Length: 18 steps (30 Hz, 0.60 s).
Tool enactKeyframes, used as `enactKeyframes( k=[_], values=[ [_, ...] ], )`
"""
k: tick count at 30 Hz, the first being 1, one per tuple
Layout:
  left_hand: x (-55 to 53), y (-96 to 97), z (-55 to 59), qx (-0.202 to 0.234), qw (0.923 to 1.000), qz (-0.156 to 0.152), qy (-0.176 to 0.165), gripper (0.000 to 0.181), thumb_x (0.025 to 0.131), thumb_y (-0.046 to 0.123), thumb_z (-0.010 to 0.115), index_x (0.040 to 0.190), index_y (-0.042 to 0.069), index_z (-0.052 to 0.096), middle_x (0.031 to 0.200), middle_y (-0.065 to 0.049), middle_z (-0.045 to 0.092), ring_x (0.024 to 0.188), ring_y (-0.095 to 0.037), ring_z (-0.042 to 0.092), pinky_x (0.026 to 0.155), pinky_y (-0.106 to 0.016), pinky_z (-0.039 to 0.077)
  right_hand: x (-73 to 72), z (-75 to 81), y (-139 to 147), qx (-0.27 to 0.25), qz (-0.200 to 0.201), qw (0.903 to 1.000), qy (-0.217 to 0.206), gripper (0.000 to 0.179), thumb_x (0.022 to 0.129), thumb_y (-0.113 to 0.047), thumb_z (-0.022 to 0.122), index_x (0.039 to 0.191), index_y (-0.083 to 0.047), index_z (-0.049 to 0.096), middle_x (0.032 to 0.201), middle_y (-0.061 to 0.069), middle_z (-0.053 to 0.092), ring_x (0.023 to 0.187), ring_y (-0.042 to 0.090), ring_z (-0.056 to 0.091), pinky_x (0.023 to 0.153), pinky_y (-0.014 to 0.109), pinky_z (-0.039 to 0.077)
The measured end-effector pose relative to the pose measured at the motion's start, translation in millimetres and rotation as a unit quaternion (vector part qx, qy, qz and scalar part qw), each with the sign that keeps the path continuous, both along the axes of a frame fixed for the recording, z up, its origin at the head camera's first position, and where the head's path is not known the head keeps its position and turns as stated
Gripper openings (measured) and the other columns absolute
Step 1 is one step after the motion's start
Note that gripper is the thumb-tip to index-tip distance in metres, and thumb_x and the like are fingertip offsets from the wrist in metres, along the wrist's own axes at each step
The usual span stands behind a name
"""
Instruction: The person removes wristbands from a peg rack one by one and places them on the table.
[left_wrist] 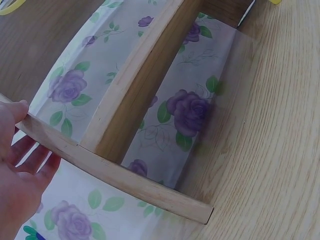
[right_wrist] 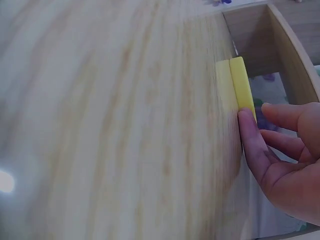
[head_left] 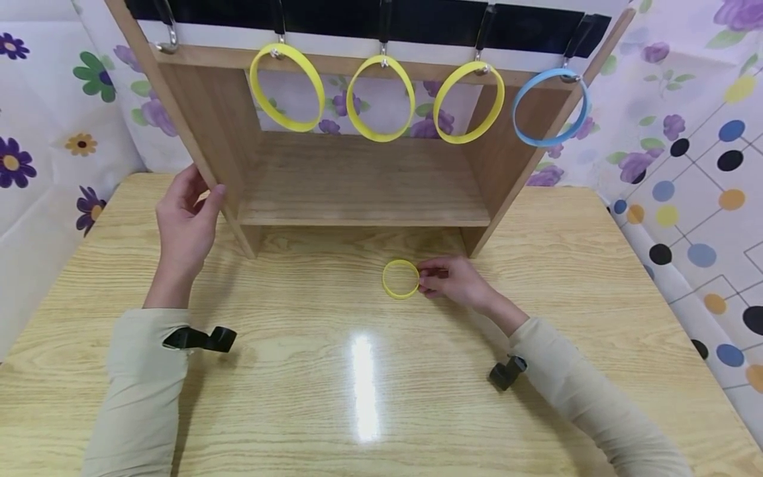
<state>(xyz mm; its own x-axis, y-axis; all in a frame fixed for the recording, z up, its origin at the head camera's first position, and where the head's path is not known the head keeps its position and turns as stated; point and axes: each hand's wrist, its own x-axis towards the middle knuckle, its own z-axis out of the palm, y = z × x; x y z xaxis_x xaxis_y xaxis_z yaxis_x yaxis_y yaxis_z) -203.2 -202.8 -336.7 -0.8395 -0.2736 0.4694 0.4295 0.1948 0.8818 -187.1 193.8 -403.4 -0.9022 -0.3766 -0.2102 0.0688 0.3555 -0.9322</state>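
A wooden rack (head_left: 363, 182) with a shelf stands on the table. My left hand (head_left: 189, 218) holds the front edge of its left side panel, thumb in front and fingers behind, also seen in the left wrist view. A thin yellow ring (head_left: 401, 279) lies on the table before the rack. At the ring's right edge is my right hand (head_left: 453, 281). In the right wrist view the thumb (right_wrist: 250, 132) touches the yellow ring (right_wrist: 243, 85), while the other fingers are bent, with a gap between them and the thumb.
Hooks along the rack's top carry three yellow rings (head_left: 380, 99) and a blue ring (head_left: 551, 109); the far-left hook (head_left: 169, 40) bears none. Flowered sheeting (head_left: 77, 99) covers the back and left; dotted sheeting (head_left: 697, 218) covers the right. The wood-grain table (head_left: 286, 384) extends in front.
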Motion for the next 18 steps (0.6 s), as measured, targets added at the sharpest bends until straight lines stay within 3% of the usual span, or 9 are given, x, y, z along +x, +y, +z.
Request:
enactKeyframes(
  k=[12, 18],
  values=[
    [0.7, -0.4, 0.3, -0.014, 0.9998, 0.005, -0.009, 0.04, 0.093, 0.001, 0.06, 0.132, 0.005, 0.057, 0.112, 0.002, 0.063, 0.106, -0.013, 0.058, 0.085, -0.023, 0.047, 1.6, 2.0, -0.1, -0.003, 0.007, 1.0, -0.005, 0.037, 0.092, 0.008, 0.056, 0.127, 0.017, 0.05, 0.108, 0.024, 0.058, 0.092, 0.024, 0.064, 0.08, 0.034, 0.055],
    [0.5, -0.7, 0.3, -0.011, 0.9999, 0.0, -0.01, 0.04, 0.093, 0.001, 0.06, 0.133, 0.006, 0.057, 0.114, 0.0, 0.062, 0.108, -0.014, 0.058, 0.086, -0.024, 0.047, 0.6, 5.1, 1.9, 0.01, 0.009, 0.9997, 0.022, 0.037, 0.092, 0.005, 0.059, 0.127, 0.016, 0.052, 0.108, 0.024, 0.058, 0.092, 0.026, 0.064, 0.078, 0.035, 0.055]
  ],
)
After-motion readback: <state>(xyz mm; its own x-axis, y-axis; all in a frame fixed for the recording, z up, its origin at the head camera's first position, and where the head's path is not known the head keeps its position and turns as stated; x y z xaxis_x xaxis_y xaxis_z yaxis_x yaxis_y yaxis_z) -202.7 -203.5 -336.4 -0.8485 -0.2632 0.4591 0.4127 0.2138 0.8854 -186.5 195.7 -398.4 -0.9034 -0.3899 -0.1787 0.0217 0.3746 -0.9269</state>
